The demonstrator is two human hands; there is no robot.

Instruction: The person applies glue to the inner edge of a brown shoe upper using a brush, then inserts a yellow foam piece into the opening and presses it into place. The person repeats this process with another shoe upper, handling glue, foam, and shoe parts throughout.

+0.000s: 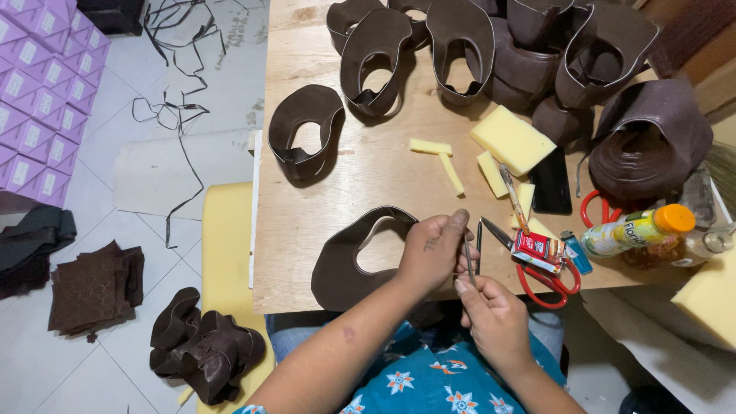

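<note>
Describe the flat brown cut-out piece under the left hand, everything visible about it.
The brown cut-out piece looks like dark brown leather or faux leather, smooth and matte. It is a broad curved band around a large rounded opening, through which the wooden table shows. It lies flat at the table's near edge, its lower part overhanging slightly. The left hand rests on its right end; nothing else touches it.

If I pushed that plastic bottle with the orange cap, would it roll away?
Probably. The bottle lies on its side and looks round, so a push would likely roll it. The red scissors and blue lighter beside it might stop it quickly.
</note>
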